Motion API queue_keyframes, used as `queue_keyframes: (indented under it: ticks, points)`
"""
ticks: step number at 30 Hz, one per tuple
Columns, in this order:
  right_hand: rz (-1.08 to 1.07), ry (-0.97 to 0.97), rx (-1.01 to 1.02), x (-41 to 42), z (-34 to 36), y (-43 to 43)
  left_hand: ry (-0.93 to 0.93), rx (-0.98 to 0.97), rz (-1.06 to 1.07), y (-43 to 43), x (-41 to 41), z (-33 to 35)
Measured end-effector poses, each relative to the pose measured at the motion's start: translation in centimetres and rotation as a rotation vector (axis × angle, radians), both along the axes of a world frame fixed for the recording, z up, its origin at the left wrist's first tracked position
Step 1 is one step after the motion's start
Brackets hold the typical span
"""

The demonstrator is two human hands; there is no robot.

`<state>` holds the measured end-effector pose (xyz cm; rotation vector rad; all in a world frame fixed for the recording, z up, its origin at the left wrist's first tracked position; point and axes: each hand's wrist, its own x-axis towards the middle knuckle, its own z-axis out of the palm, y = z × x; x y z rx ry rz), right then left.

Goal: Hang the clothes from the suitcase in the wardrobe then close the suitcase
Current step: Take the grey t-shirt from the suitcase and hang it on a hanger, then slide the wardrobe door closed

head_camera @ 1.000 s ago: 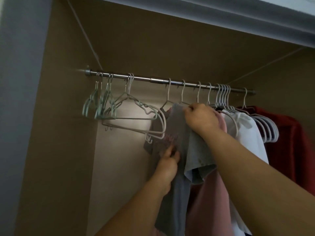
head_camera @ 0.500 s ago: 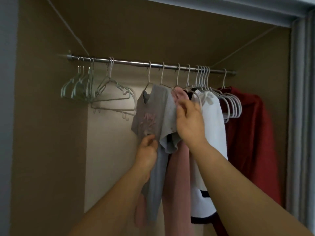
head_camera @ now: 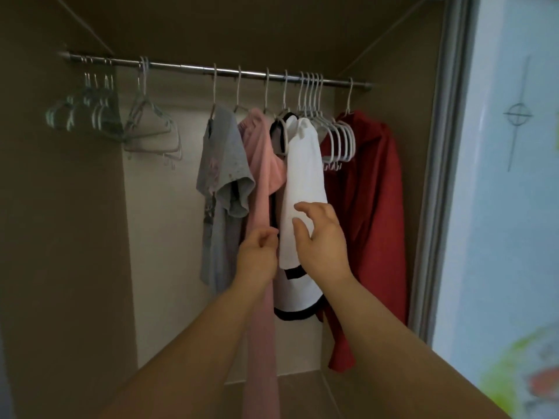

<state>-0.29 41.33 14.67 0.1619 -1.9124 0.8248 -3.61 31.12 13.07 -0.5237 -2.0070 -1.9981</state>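
Both arms reach up into the brown-walled wardrobe [head_camera: 60,237]. The left hand [head_camera: 258,252] sits low against the long pink garment [head_camera: 263,164], its fingers [head_camera: 267,235] curled in tight at the fabric's right edge. Whether they actually pinch the cloth I cannot tell. The right hand [head_camera: 322,240] is just beside it, with loosely bent fingers [head_camera: 305,208] spread wide over the lower half of the white top with black trim [head_camera: 305,164]; nothing is gripped there. A narrow dark gap between pink and white runs up from between the two hands.

All the clothes hang from the silver metal rail [head_camera: 187,67]. From left to right they are a grey short-sleeved T-shirt [head_camera: 222,164], the pink piece, the white top pressed close to it, and a big red garment [head_camera: 372,192] against the right wall. A bunch of empty white hangers [head_camera: 335,137] is wedged between white and red, so it is crowded on that side.

There is open room on the left: bare rail between the grey shirt and a pair of pale empty hangers [head_camera: 151,128], then a mint-green cluster of hangers [head_camera: 87,116] near the rail's left end. On the right, the grey door frame [head_camera: 438,176] closes off the wardrobe, with a pale blue surface [head_camera: 514,207] past it.
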Motion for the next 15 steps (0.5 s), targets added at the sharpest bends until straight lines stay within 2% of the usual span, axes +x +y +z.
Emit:
queue_keyframes:
  ticks: [10,15]
  points:
    - [-0.254,-0.051,-0.067,5.5,-2.1,8.7,-0.04,0.002,-0.208,7.5,2.7,-4.5]
    - [-0.328,-0.039,-0.07,6.6,-0.3,13.0,-0.004,-0.042,-0.286,12.4,3.8,-4.8]
